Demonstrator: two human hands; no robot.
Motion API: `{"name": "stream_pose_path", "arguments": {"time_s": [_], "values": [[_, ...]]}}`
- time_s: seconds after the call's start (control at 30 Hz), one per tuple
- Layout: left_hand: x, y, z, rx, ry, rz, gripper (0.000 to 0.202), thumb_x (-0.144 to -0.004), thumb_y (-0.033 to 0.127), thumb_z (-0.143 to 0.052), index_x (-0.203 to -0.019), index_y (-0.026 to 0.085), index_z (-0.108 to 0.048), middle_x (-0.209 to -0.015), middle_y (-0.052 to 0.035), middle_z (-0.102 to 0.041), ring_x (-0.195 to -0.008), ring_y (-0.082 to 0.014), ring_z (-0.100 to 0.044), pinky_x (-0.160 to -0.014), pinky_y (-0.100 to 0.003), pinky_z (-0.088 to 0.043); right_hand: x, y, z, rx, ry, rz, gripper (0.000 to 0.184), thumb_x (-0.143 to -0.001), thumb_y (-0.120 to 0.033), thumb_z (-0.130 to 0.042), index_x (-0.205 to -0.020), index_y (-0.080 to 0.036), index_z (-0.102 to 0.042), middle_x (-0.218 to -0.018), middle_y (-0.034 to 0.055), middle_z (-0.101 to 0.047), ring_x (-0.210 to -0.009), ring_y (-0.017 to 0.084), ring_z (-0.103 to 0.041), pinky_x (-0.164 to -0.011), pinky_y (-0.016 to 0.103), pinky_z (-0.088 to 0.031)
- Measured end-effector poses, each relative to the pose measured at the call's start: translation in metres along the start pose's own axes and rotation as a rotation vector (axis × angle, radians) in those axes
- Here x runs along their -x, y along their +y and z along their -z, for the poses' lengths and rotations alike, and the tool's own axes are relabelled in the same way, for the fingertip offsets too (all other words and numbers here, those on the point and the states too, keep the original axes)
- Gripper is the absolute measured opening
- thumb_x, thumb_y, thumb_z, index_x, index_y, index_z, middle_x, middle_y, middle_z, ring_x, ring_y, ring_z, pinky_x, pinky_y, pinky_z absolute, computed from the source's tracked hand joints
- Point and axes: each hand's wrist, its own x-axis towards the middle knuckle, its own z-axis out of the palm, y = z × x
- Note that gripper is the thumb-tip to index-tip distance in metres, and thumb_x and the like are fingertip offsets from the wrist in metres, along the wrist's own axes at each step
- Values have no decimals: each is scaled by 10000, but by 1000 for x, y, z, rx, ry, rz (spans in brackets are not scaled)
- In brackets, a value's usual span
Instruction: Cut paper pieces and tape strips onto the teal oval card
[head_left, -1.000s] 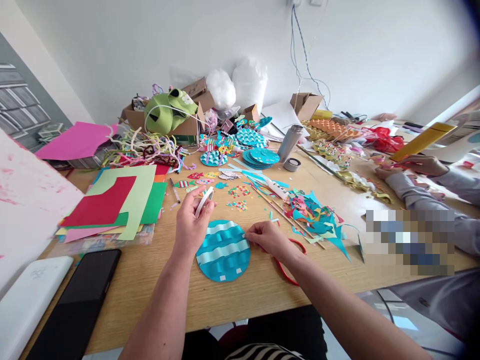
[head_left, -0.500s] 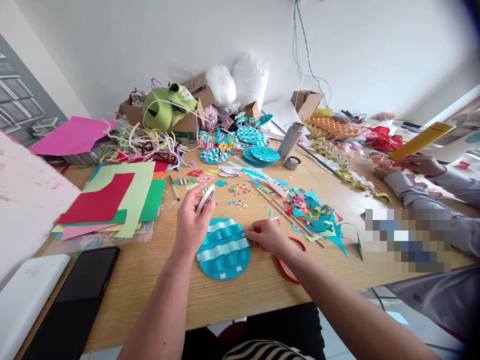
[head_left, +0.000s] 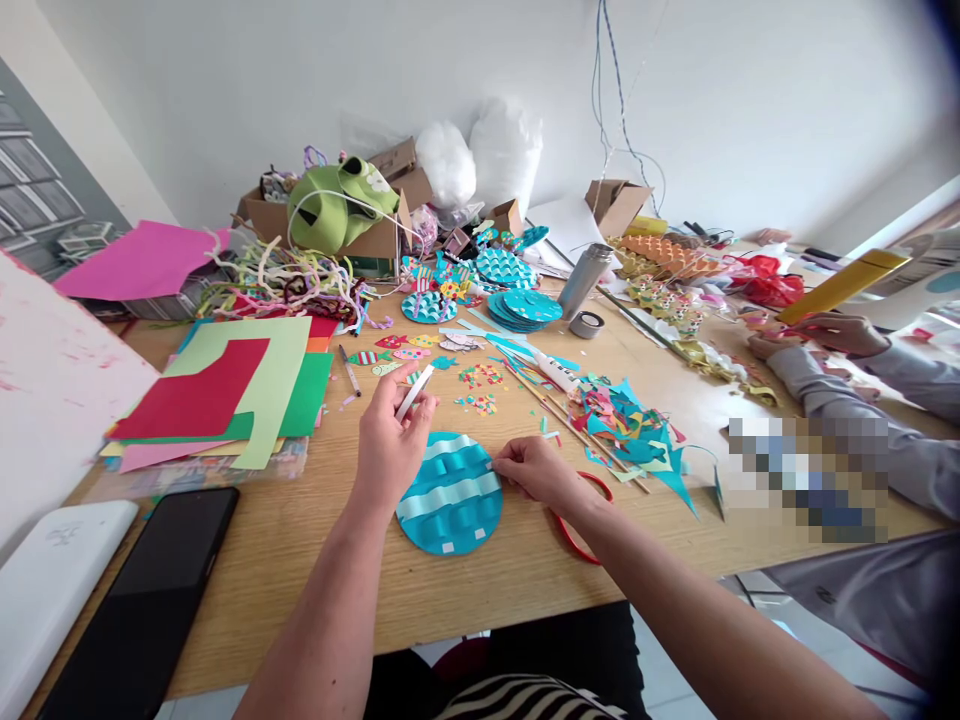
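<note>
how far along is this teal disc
Done: the teal paper disc carries pale strips and scalloped rows across most of its face. In hand: the left hand holds a white tape roll; the right hand pinches the disc's right edge. Left, likely: two white tabs near the bottom lie uncovered.

Bright, soft daylight fills the room. It is strongest at the right edge, where a pale strip [head_left: 926, 205] washes out almost to white. The wall [head_left: 450, 70] is evenly lit. Shadows on the table [head_left: 300, 540] are faint and soft-edged, just under the left hand [head_left: 390, 440] and right hand [head_left: 536, 470]. The white strip [head_left: 414, 392] pinched in the left hand looks crisp, without motion blur. The wide lens bends lines near the edges, and the top right corner darkens. A block of coarse pixels [head_left: 806, 475] hides a patch at the right.
</note>
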Motion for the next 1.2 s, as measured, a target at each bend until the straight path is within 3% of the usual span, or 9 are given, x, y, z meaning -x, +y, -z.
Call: {"name": "stream_pose_path", "arguments": {"time_s": [0.17,0.4,0.83,1.2], "values": [[0,-4,-2,-373,45,-91,446,-769,94,-536,-1202,190,-494,-881,-44,-663,-823,-177,-629,-739,-293,-490,-3,1,0,15,-11,-10,189,-749,-206,-544,-567,-169,-505,-447,-67,-478,-356,52,-400,-350,182,-279],[-1,-13,-3,-570,11,-120,584,-713,-1,-501,-1254,209,-440,-958,-49,-667,-909,-220,-618,-808,-348,-476,-8,2,2,44,-36,-51,176,-735,-228,-579,-580,-166,-525,-477,-55,-527,-351,48,-428,-322,163,-269],[-3,-14,-2,-587,25,-90,528,-740,36,-482,-1244,193,-457,-912,-47,-682,-867,-228,-622,-773,-343,-479,-10,-1,4,86,-41,-82,177,-717,-222,-600,-554,-154,-578,-446,-42,-537,-335,49,-423,-304,162,-278],[-4,-14,0,-532,39,-122,534,-745,49,-488,-1258,189,-448,-947,-67,-687,-886,-231,-632,-792,-357,-482,-17,-1,2,166,-19,-74,211,-661,-221,-646,-499,-167,-523,-349,-63,-456,-316,57,-414,-311,164,-274]]}}
